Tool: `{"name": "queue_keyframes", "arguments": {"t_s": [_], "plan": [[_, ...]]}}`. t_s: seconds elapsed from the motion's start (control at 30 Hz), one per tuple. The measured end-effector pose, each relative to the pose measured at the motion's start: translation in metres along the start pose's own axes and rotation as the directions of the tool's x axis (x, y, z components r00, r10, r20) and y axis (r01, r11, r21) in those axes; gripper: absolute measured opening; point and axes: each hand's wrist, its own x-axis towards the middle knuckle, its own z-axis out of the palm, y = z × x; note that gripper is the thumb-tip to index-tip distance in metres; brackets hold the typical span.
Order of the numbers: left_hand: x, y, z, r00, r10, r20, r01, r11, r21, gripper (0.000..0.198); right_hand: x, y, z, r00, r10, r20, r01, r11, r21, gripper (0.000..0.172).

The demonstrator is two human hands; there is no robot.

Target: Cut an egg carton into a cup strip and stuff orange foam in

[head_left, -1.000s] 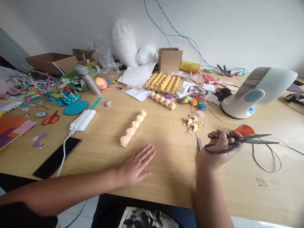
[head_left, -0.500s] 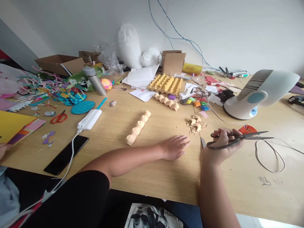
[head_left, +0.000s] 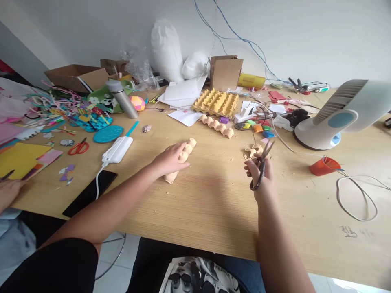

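My left hand [head_left: 170,159] rests on a strip of cut egg-carton cups [head_left: 187,149] lying on the wooden table [head_left: 214,203]; its fingers curl over the strip's middle. My right hand [head_left: 259,175] is closed on black scissors [head_left: 260,167], held upright with the blades pointing away from me. A small heap of carton scraps [head_left: 253,151] lies just beyond the scissors. A second carton strip [head_left: 216,126] and a yellow egg tray [head_left: 216,103] sit farther back.
A white fan [head_left: 339,118], an orange cup [head_left: 324,166] and a looped white cable [head_left: 357,195] stand to the right. A phone [head_left: 90,193], a power bank [head_left: 117,149], red scissors [head_left: 78,147] and coloured paper crowd the left. Another person's hand [head_left: 9,191] shows at far left.
My left hand moved left from the bare table onto the carton strip. My right hand drew in toward the middle and turned the scissors from flat to upright.
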Motion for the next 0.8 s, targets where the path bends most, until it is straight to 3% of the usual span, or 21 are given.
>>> {"name": "queue_keyframes", "arguments": {"t_s": [0.07,0.2,0.4,0.5,0.57,0.7,0.8], "plan": [[-0.005,-0.012,0.002,0.993,-0.104,0.060,0.106,0.994,-0.033,0.103,-0.004,0.002,0.005,0.991,0.058,0.120,-0.050,0.997,-0.067,0.051],[-0.007,-0.006,0.010,0.987,-0.154,0.043,0.158,0.982,-0.102,0.085,-0.007,0.006,0.012,0.977,0.116,0.180,-0.089,0.984,-0.153,0.060],[0.003,0.009,0.002,0.994,-0.107,-0.027,0.087,0.914,-0.396,0.074,-0.008,0.016,0.014,0.969,0.112,0.220,-0.077,0.984,-0.162,0.055],[0.000,0.040,0.003,0.997,-0.031,-0.073,-0.009,0.869,-0.495,0.073,-0.014,0.019,0.020,0.948,0.146,0.284,-0.122,0.987,-0.101,0.055],[-0.006,0.071,0.010,0.990,0.095,-0.107,-0.136,0.853,-0.504,0.071,-0.018,0.019,0.025,0.933,0.181,0.312,-0.187,0.982,-0.009,0.057],[-0.015,0.128,0.028,0.942,0.224,-0.248,-0.317,0.836,-0.448,0.073,-0.020,0.015,0.029,0.946,0.251,0.207,-0.289,0.939,0.185,0.060],[-0.019,0.145,0.034,0.933,0.261,-0.247,-0.350,0.817,-0.458,0.077,-0.019,0.011,0.027,0.951,0.252,0.178,-0.291,0.925,0.244,0.058]]}}
